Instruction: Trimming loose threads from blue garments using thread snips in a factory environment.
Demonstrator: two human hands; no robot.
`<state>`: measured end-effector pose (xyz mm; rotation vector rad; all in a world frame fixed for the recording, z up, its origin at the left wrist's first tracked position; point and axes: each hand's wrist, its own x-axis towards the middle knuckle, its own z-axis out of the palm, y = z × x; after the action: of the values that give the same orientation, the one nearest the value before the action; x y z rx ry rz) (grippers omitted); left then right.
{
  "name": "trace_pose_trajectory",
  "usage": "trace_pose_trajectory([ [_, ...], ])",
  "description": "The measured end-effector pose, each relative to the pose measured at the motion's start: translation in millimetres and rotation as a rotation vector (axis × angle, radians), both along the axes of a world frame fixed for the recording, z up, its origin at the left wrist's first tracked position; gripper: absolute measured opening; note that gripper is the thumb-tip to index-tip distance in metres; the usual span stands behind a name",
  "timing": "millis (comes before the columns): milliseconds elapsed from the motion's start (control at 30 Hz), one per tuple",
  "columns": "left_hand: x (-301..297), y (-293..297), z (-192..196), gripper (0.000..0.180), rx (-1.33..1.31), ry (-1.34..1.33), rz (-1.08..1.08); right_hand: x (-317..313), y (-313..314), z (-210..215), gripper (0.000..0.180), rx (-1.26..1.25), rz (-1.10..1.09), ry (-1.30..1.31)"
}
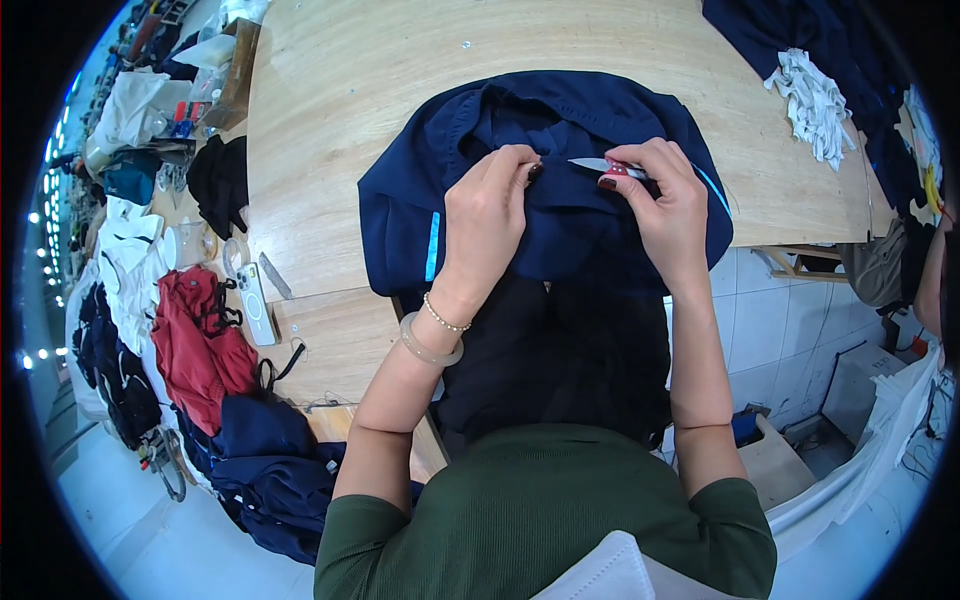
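Observation:
A dark navy garment (590,235) with light-blue strips lies bunched on the table in front of me, its near part hanging toward my lap. My left hand (490,215) is closed in a pinch above its middle, thumb and forefinger together. What the pinch holds, perhaps a thread or a fold of cloth, is too small to make out. In my right hand (665,195) is a small knife (590,163) with a pointed silver blade and a red handle. Its tip points left toward the left fingertips, and the blade is above the cloth.
The wooden table (330,90) spreads beyond the garment. At left are a phone (257,305), a wooden box (238,75), red cloth (200,340) and dark clothes. White cloth pieces (810,100) lie at far right. Another person's arm (932,270) shows at the right rim.

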<state>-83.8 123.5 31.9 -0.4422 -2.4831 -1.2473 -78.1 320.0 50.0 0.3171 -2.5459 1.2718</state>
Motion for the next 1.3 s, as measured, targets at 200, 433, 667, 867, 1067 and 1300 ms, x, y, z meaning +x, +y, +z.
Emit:
trace_pose_trajectory([
  [200, -2.2, 0.8, 5.5, 0.006, 0.018, -0.069, -0.007, -5.9, -7.0, -0.5, 0.013, 0.139, 0.029, 0.114],
  [433, -3.4, -0.9, 4.0, 0.006, -0.029, -0.041, -0.003, -10.9, -15.7, 8.3, 0.012, 0.212, 0.067, 0.136],
  [667, -3.9, -1.6, 4.9, 0.005, -0.032, -0.033, -0.003, -11.2, -12.4, 13.4, 0.011, 0.256, 0.072, 0.115],
  [867, -5.3, -0.8, 5.1, 0.004, -0.032, -0.025, -0.008, -7.7, -11.7, 13.1, 0.012, 0.253, 0.072, 0.095],
  [1067, -4.4, 0.1, 6.9, 0.004, -0.056, -0.034, -0.006, -8.0, -19.0, 13.2, 0.013, 0.3, 0.081, 0.126],
  [1300, -21.0, -16.3, 24.9, 0.011, 0.329, -0.13, 0.21, -8.1, -0.4, 14.8, 0.018, 0.004, -0.066, 0.045],
])
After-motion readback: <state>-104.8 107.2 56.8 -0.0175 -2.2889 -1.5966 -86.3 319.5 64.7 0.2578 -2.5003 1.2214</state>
